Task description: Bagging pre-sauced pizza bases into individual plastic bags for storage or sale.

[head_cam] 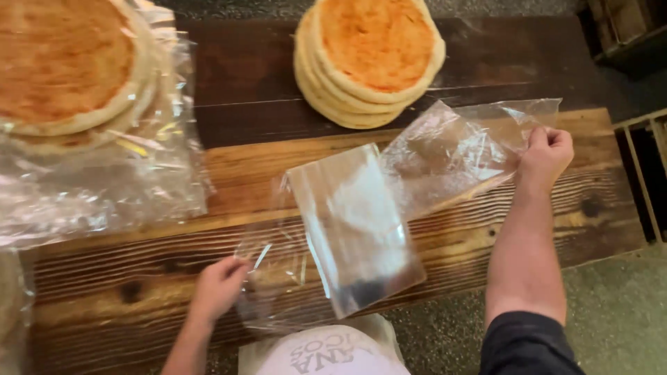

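Observation:
A clear plastic bag [417, 173] lies stretched across the wooden bench [229, 173], crumpled and partly folded over itself in the middle. My right hand [545, 156] pinches its far right edge, fingers closed on the film. My left hand [219, 286] grips the bag's lower left corner near the bench's front edge. A stack of round flatbreads [372, 55] with orange-red topping sits just beyond the bag, apart from it.
A second stack of topped flatbreads [66, 66] rests at the upper left on a pile of clear plastic bags [104, 187]. A white printed bag [333, 351] sits below the bench front. Wooden crates [643, 160] stand at the right. Speckled floor surrounds the bench.

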